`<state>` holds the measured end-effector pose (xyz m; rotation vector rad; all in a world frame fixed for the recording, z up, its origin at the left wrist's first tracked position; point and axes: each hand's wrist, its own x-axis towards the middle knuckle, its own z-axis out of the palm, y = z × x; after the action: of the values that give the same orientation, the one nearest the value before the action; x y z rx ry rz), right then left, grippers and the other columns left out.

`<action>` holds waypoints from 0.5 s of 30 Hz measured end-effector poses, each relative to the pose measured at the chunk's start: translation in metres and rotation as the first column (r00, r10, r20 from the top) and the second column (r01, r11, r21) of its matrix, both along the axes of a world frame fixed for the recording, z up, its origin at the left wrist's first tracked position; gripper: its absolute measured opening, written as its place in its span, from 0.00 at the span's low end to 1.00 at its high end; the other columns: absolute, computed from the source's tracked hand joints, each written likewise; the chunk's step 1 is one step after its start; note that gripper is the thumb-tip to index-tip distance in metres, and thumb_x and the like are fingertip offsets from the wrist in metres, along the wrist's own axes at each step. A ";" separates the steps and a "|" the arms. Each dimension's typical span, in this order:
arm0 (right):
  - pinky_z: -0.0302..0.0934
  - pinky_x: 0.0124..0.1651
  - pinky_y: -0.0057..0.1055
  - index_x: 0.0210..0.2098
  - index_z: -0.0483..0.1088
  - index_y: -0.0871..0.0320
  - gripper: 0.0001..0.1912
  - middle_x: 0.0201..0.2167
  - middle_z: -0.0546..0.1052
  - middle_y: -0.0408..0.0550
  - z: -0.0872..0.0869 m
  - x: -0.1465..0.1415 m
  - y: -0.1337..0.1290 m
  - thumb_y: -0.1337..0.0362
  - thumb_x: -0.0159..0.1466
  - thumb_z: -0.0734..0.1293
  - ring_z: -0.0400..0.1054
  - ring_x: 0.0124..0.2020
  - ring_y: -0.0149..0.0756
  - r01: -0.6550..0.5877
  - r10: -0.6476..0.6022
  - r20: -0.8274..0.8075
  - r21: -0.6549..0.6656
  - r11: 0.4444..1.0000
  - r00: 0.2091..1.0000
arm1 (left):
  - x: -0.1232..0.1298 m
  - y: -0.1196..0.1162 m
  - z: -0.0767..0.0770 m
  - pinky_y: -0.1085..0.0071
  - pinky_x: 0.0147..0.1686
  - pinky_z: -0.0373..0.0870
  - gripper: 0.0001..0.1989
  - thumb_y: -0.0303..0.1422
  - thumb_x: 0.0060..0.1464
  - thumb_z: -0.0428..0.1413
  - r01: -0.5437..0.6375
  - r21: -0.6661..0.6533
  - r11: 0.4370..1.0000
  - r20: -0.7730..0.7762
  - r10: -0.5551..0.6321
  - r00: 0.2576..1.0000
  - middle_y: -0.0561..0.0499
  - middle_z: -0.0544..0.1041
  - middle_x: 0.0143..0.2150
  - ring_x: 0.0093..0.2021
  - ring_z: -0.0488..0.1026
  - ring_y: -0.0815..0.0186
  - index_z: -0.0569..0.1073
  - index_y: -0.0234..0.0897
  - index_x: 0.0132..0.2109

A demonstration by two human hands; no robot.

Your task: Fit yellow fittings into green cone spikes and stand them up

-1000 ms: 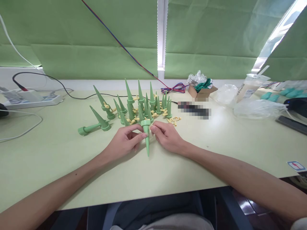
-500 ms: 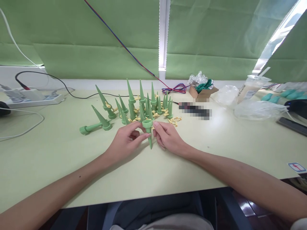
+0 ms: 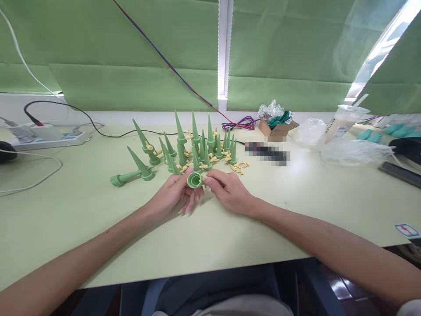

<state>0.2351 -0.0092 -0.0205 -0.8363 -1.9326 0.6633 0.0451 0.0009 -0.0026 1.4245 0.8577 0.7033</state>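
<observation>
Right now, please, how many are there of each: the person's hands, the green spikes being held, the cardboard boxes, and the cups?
Hands: 2, left hand and right hand
Held spike: 1
Box: 1
Cup: 1
Total: 5
The desk spikes overlap too much to count surely; they are left out.
</observation>
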 end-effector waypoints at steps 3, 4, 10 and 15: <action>0.51 0.30 0.25 0.29 0.63 0.57 0.18 0.22 0.66 0.39 -0.001 0.001 0.001 0.56 0.72 0.56 0.55 0.23 0.27 -0.024 0.024 0.019 0.017 1.000 1.000 | 0.000 0.001 0.000 0.77 0.11 0.58 0.31 0.53 0.61 0.48 0.007 -0.039 0.999 0.028 -0.006 1.000 0.48 0.71 0.18 0.12 0.65 0.72 0.74 0.29 0.26; 0.51 0.30 0.25 0.29 0.62 0.57 0.18 0.22 0.67 0.39 -0.001 0.002 0.002 0.56 0.72 0.56 0.55 0.23 0.27 -0.029 0.029 0.018 0.017 0.999 0.999 | 0.000 0.001 0.000 0.78 0.11 0.58 0.30 0.52 0.61 0.49 0.009 -0.049 0.999 0.036 -0.007 0.999 0.48 0.72 0.18 0.12 0.64 0.73 0.74 0.29 0.26; 0.51 0.30 0.24 0.29 0.61 0.56 0.17 0.21 0.65 0.37 -0.003 0.004 0.003 0.57 0.73 0.55 0.54 0.22 0.26 -0.066 0.065 0.024 0.016 0.998 0.998 | -0.004 0.004 -0.002 0.79 0.12 0.58 0.29 0.49 0.63 0.49 0.066 -0.087 0.994 0.061 -0.061 0.996 0.49 0.69 0.15 0.11 0.60 0.75 0.76 0.28 0.27; 0.50 0.30 0.24 0.30 0.60 0.56 0.16 0.20 0.62 0.36 -0.004 0.005 0.004 0.57 0.73 0.55 0.53 0.22 0.26 -0.073 0.073 0.043 -0.004 0.997 0.996 | -0.004 0.005 -0.002 0.80 0.12 0.59 0.26 0.47 0.61 0.53 0.071 -0.111 0.991 0.077 -0.063 0.995 0.49 0.72 0.18 0.12 0.62 0.76 0.76 0.28 0.27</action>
<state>0.2401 -0.0051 -0.0241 -0.7903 -2.0091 0.6970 0.0410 0.0063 -0.0047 1.3117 0.7772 0.6423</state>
